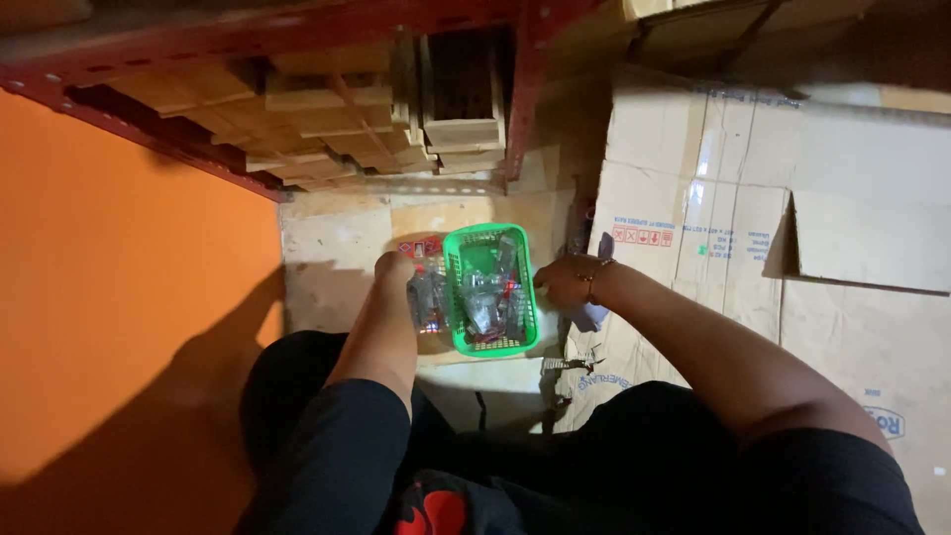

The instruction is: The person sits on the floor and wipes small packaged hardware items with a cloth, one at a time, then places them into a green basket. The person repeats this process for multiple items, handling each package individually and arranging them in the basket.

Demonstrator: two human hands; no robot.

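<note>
Both hands, left [394, 269] and right [567, 282], seemingly grip 1 green basket [490, 342].

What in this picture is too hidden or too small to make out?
- Contents of the green basket: a jumble of small clear packets, too small and dim in the head view.
- Left hand: fingers curl out of sight.
- Right hand: what it holds is hidden behind the basket's rim.
- Cardboard boxes: cut off by the right edge.
</note>
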